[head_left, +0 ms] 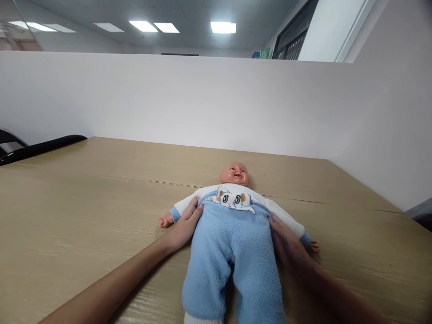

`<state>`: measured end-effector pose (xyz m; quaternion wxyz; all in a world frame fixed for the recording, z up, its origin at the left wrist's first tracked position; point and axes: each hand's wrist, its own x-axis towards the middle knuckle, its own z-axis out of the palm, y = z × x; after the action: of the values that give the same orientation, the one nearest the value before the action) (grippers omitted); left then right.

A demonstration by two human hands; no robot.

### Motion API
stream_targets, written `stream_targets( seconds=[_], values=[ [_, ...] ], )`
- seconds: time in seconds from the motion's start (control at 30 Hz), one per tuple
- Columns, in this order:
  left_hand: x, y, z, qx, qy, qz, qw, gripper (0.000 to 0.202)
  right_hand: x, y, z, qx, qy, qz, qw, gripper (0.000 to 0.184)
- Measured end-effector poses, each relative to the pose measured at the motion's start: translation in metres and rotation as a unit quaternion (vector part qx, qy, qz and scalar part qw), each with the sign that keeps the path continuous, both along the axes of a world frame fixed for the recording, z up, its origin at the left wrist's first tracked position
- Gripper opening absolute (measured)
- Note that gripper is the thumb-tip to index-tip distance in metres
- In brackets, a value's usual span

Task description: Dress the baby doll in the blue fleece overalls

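A baby doll lies on its back on the wooden table, its head toward the far side and its arms spread out. It wears a white long-sleeved top with blue cuffs and a character's face on the chest. Fleecy light-blue trousers cover its legs and waist. My left hand pinches the trousers' waistband at the doll's left-of-picture side, thumb on top. On the other side, my right hand grips the waistband too, its fingertips partly hidden by the fabric.
The tabletop has seams running across it. A white partition wall rises behind its far edge. At the left stands a black chair, and a dark grey object shows at the right edge.
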<state>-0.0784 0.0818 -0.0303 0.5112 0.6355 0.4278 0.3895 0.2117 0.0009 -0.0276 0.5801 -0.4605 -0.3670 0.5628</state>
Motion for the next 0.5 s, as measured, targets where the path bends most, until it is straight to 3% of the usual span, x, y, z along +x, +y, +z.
stream_targets(
  seconds=[0.13,0.3,0.4,0.5],
  values=[
    [-0.005,0.006,0.002,0.006,-0.006,-0.070,0.997,0.039,0.014,0.001,0.000,0.023,-0.121,-0.006,0.992,0.041],
    [-0.025,0.017,0.009,0.037,0.062,-0.157,0.985,0.029,0.045,-0.002,0.003,0.087,-0.309,0.114,0.940,0.029],
    [-0.038,0.024,0.012,0.065,0.104,-0.198,0.973,0.024,0.060,-0.006,0.002,0.131,-0.374,0.153,0.905,0.045],
    [-0.046,0.027,0.011,0.088,0.130,-0.230,0.960,0.023,0.063,-0.009,-0.005,0.148,-0.406,0.154,0.889,0.061]
  ],
)
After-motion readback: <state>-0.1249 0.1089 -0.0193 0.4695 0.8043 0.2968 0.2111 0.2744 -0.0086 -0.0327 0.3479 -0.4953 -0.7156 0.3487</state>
